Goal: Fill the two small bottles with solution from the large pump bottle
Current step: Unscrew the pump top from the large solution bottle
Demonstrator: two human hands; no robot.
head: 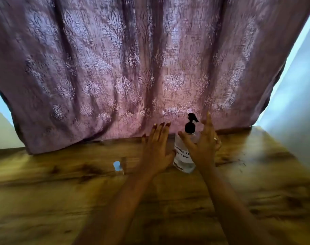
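Note:
A large clear pump bottle with a black pump head and a white handwritten label stands on the wooden table, close to the curtain. My left hand is just left of it, fingers straight and spread, holding nothing. My right hand is in front of the bottle's right side, fingers straight, and hides part of it; I cannot tell whether it touches the bottle. One small clear bottle with a light blue top stands on the table to the left, blurred. A second small bottle is not visible.
A purple patterned curtain hangs down to the table's far edge behind the bottles. Pale walls show at both sides. The wooden tabletop stretches wide toward me and to the right.

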